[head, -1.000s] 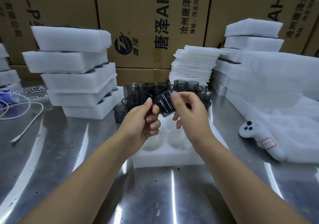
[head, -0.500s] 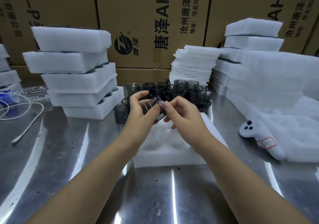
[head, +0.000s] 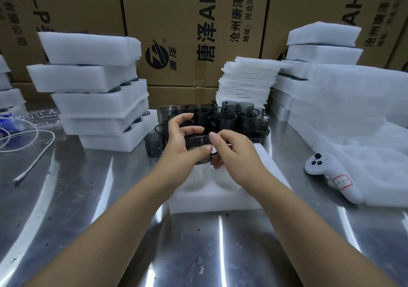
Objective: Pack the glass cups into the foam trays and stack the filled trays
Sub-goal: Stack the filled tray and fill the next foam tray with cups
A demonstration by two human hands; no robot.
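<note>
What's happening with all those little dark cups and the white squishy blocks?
A person is packing them away. The left hand and right hand hold one dark glass cup just above a white foam tray on the metal table. The tray's pockets that show look empty. More loose cups wait behind it, and filled trays stand stacked on the left.

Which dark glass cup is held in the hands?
The glass cup gripped by the left hand and right hand over the foam tray; the other cups stand untouched behind.
</note>
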